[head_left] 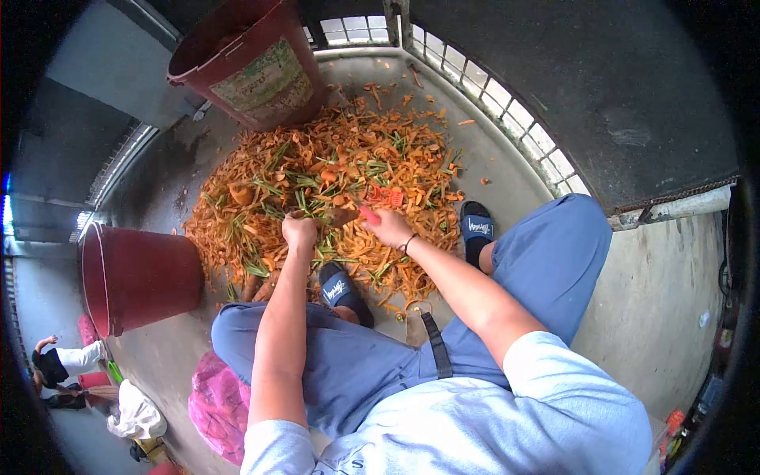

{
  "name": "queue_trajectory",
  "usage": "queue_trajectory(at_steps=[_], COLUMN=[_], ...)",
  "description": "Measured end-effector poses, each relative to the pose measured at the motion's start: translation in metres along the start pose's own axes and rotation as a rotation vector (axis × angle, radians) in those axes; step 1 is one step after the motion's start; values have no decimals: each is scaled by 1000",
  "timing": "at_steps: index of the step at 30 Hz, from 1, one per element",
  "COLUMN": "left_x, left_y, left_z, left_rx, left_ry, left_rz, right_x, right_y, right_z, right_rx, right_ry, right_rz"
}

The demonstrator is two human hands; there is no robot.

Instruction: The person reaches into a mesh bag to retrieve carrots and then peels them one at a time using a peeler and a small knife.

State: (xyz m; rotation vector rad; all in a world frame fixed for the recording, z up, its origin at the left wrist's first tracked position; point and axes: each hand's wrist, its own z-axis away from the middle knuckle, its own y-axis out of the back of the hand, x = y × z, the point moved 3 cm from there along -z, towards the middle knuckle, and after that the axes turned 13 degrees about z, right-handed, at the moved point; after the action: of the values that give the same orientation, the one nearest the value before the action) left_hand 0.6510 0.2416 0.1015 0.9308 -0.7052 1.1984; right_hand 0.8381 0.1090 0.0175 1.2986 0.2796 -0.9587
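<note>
Head: likely carrot (340,216) between hands (300,231) (389,228)

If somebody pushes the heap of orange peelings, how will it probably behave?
The heap would probably spread rather than slide as one block, since its pieces lie loose and some are scattered on the floor. Its thin strips look light and probably floppy. The green stalks, straighter, may be stiffer.
</note>
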Motion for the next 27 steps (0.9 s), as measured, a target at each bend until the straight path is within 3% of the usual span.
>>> queue_trajectory(at_steps=[4,8,9,10,11,12,14,16,18,19,23,25,27], left_x=[-4,-18,-15,-8,-1,8,29,39,40,43,35,32,6], left_y=[7,14,17,18,18,19,18,12,9,9,9,8,6], left_z=[-4,-25,-28,-24,-20,-14,1,10,13,17,9,14,2], left_rx=[7,-16,-55,-52,-84,-117,-170,-407,-449,-472,-466,-450,-389], left_ry=[11,-56,-94,-90,-29,30,27,239,257,298,352,361,282], left_rz=[-4,-31,-111,-108,-127,-147,-44,19,94,148,416,608,512], right_x=[26,45,43,40,40,40,43,22,10,8,7,-6,-19], right_y=[-23,-27,-23,-16,-13,-15,-26,-7,0,3,-3,4,5], right_z=[32,42,41,38,28,17,-2,2,5,7,19,24,24], right_rx=[-121,-119,-19,81,-45,-45,-39,-6,-24,-20,-395,-313,-264], right_ry=[-70,-58,-32,-3,-81,-78,-61,-31,198,197,-51,-76,-101], right_rz=[222,293,288,283,216,219,-185,-191,-406,-407,-754,-737,-872])
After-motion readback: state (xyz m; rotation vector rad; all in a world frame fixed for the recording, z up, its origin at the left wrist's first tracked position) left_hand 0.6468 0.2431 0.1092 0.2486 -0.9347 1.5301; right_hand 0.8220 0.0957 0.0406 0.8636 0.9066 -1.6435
